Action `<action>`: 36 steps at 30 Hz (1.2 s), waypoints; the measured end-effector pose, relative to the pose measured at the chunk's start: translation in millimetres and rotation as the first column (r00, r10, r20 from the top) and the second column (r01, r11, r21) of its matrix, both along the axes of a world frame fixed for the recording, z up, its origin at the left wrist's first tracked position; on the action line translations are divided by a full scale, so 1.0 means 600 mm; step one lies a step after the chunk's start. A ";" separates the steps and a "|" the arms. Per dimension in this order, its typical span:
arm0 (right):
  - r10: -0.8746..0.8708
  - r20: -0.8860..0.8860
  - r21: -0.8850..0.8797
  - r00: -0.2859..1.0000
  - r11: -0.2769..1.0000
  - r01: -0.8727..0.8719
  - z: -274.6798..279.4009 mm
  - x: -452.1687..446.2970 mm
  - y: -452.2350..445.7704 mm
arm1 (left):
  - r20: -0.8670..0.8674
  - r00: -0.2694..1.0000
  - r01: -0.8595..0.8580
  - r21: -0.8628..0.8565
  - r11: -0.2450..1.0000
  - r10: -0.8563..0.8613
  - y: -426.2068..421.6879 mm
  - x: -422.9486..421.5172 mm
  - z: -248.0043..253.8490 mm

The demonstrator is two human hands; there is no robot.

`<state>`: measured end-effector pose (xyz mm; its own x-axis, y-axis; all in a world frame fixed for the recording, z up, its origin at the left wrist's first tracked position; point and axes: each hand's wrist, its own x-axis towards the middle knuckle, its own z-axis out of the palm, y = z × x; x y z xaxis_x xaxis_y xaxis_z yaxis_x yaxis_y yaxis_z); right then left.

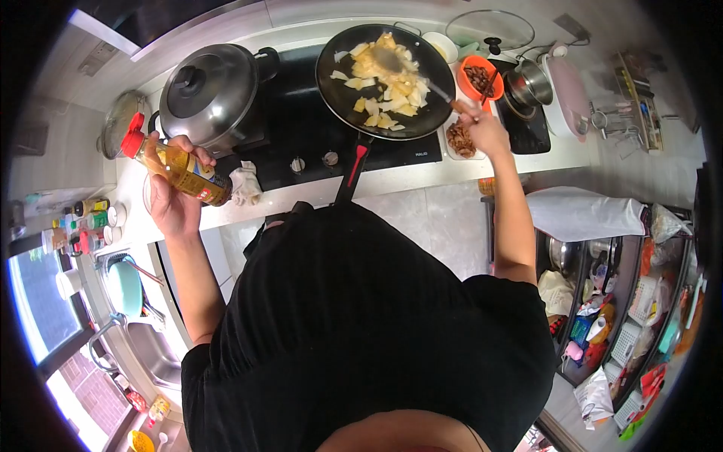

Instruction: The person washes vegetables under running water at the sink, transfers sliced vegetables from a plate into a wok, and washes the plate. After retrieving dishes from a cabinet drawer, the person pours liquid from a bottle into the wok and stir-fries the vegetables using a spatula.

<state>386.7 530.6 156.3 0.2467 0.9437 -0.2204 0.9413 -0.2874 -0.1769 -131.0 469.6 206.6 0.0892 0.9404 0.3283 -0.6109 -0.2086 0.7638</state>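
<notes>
My left hand (172,203) is wrapped round a seasoning bottle (181,172) with a red cap (133,136) and a label. The bottle is tilted, cap up to the left, beside the large lidded pot. My right hand (488,134) grips the wooden-looking handle of a spatula (438,90), which reaches into the frying pan (331,94). Its head is smeared by motion. Pale yellow sliced pieces of food (399,94) lie spread in the pan. Below my right hand is a dish of brown sliced food (461,141), partly hidden by the hand.
A steel pot (215,94) with its lid on stands left on the black hob (290,128). The pan's handle (354,172) points toward my body. An orange bowl (472,66) of dark pieces, a glass lid (493,29) and a small saucepan (529,81) stand at right. A cloth (245,183) lies on the front edge.
</notes>
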 end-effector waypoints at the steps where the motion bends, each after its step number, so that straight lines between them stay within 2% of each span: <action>1: -0.044 0.014 0.032 0.999 0.999 0.044 0.001 0.009 0.014 | 0.001 1.000 -0.007 -0.001 1.000 0.007 0.000 0.000 0.001; 2: -0.090 0.028 0.065 0.996 0.994 0.088 0.005 0.014 0.028 | 0.003 1.000 -0.012 -0.002 1.000 0.012 0.000 0.000 0.000; 5: -0.144 0.087 0.017 0.986 0.990 0.143 -0.003 -0.004 0.067 | 0.008 1.000 -0.009 -0.018 1.000 0.009 -0.001 0.000 -0.001; 7: 0.018 0.064 0.091 0.998 0.996 -0.024 -0.085 0.010 0.087 | 0.006 1.000 0.005 -0.010 1.000 -0.005 -0.001 0.000 -0.002; 8: 0.103 0.060 0.129 0.993 0.986 -0.110 -0.086 -0.006 0.086 | 0.007 1.000 0.010 -0.005 1.000 -0.010 -0.001 0.000 -0.002; 10: 0.211 0.119 0.030 0.970 0.976 -0.215 -0.074 -0.018 0.073 | 0.005 1.000 0.010 0.005 1.000 -0.010 -0.001 -0.002 -0.002; 14: 0.407 0.323 -0.045 0.854 0.908 -0.416 0.017 -0.027 0.020 | 0.008 1.000 -0.010 -0.006 1.000 0.010 -0.004 -0.012 -0.003; 16: 0.427 0.452 -0.051 0.783 0.889 -0.455 0.089 -0.031 -0.003 | 0.005 1.000 -0.009 0.001 1.000 0.009 -0.002 -0.011 -0.005; 18: 0.435 0.518 0.017 0.736 0.855 -0.518 0.154 -0.016 -0.025 | 0.002 1.000 -0.012 0.001 1.000 0.012 -0.002 -0.011 -0.005; 19: 0.371 0.466 -0.012 0.803 0.910 -0.414 0.193 -0.023 -0.039 | 0.003 1.000 -0.012 -0.003 1.000 0.012 -0.002 -0.012 -0.004; 21: 0.341 0.507 -0.086 0.792 0.934 -0.347 0.246 -0.020 -0.061 | 0.009 1.000 -0.011 -0.016 1.000 0.011 -0.002 -0.010 -0.005; 23: 0.344 0.508 -0.161 0.790 0.939 -0.305 0.250 -0.013 -0.065 | 0.022 1.000 -0.010 -0.029 1.000 0.011 -0.002 -0.007 -0.008; 25: 0.390 0.492 -0.228 0.778 0.921 -0.317 0.216 -0.013 -0.053 | 0.020 1.000 -0.004 -0.025 1.000 0.005 0.001 -0.006 -0.009; 28: 0.271 0.469 -0.219 0.841 0.958 -0.186 0.113 -0.020 -0.001 | 0.012 1.000 0.009 -0.020 1.000 -0.009 0.002 -0.003 -0.008; 31: 0.179 0.326 -0.056 0.928 0.984 -0.170 0.073 0.025 0.013 | -0.005 1.000 0.014 -0.008 1.000 -0.014 0.003 -0.004 -0.002; 32: 0.079 0.249 -0.091 0.965 0.994 -0.058 0.101 0.024 0.015 | -0.011 1.000 0.012 -0.004 1.000 -0.012 0.003 -0.005 0.000; 34: -0.027 0.187 -0.026 0.982 0.999 0.033 0.100 0.062 0.020 | -0.010 1.000 -0.007 0.004 1.000 0.007 -0.002 -0.010 0.000; 35: -0.022 0.199 0.040 0.980 0.999 0.014 0.083 0.082 0.022 | -0.009 1.000 -0.015 0.009 1.000 0.015 -0.003 -0.012 -0.001; 36: -0.061 0.005 -0.013 0.998 0.998 0.061 0.037 0.112 0.037 | -0.011 1.000 -0.024 0.002 1.000 0.024 -0.005 -0.013 -0.003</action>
<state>453.8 552.6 178.2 0.3044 0.9241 -0.2309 0.9230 -0.3461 -0.1683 -138.9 466.6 204.8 0.0702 0.9417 0.3292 -0.5976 -0.2245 0.7697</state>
